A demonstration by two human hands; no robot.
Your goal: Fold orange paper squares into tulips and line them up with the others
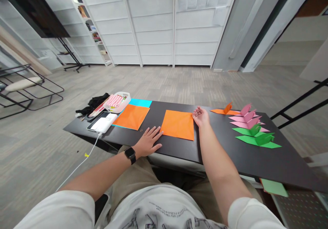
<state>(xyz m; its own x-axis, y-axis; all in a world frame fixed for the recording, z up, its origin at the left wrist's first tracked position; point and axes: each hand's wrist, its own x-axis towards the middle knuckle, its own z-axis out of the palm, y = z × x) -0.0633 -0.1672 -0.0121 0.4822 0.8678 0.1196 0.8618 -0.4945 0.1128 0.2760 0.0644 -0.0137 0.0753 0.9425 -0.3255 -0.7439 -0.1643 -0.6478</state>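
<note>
Matt smooth orange paper sheet [177,125]; dark smooth tabletop [176,151].

Both hands [148,142] low, fingers spread.

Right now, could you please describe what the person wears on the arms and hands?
Both arms have short white sleeves. The left wrist has a black watch with a dark, rounded-square face and dark band. Both hands look bare, without gloves.

Six folded paper figures stand on the one desk [217,137]: one orange figure [227,110], three pink figures [248,117] and two green figures [265,140]. Two orange squares [177,125] show, one white basket [126,103], one white cable [87,156] and one watch [130,154]. Blue paper [140,102] shows too, its sheets too overlapped to count.
</note>
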